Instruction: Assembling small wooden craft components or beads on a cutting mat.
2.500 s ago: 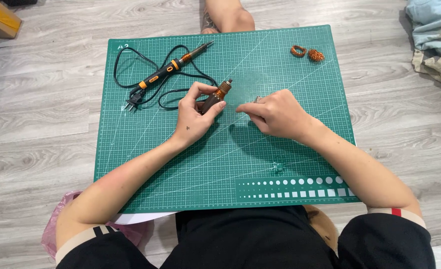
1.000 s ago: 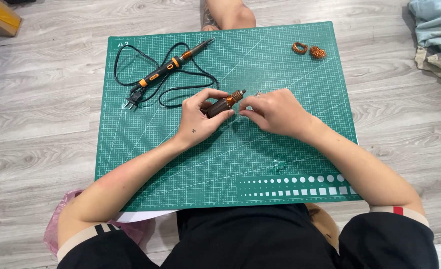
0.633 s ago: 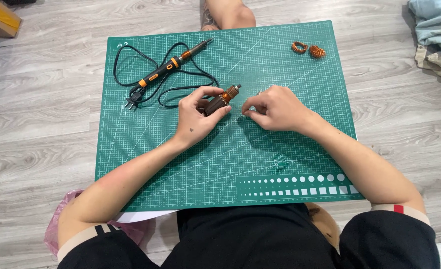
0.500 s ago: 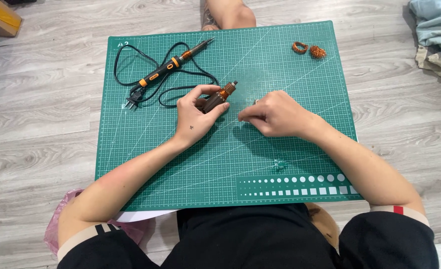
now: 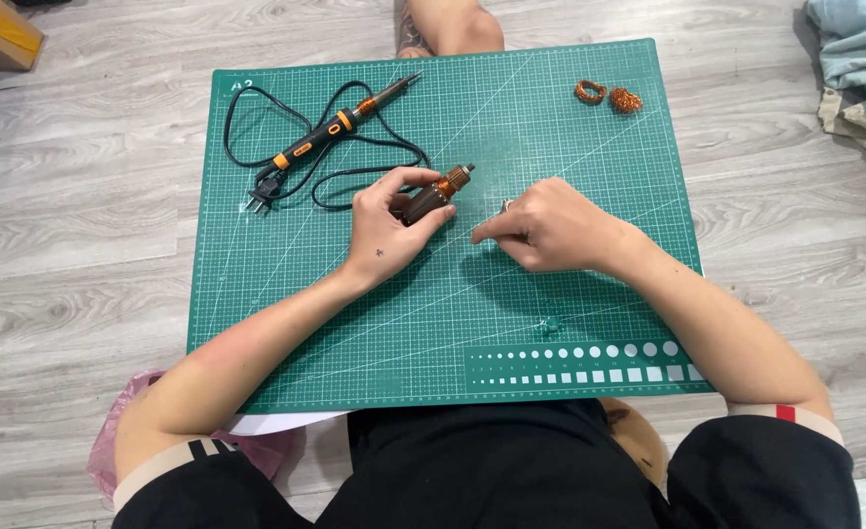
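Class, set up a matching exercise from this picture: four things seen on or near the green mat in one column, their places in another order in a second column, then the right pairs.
1. soldering iron
2. motor armature
3. copper wire coils
4. cardboard box

A. in the left hand
B. mat's far right corner
C. floor, far left
D. mat's far left, cord looped

Pairs: 1-D, 2-A, 3-B, 4-C

Green gridded cutting mat (image 5: 589, 294) spread over grey wood-plank floor (image 5: 80, 255). On its upper left, black-and-orange soldering iron (image 5: 340, 122) with looped black cord (image 5: 257, 137) and plug. Near upper right corner, two small coils of copper wire (image 5: 608, 96) side by side. Cardboard box (image 5: 0, 31) far left, crumpled pale cloth (image 5: 859, 69) far right, pink plastic bag (image 5: 119, 431) lower left.
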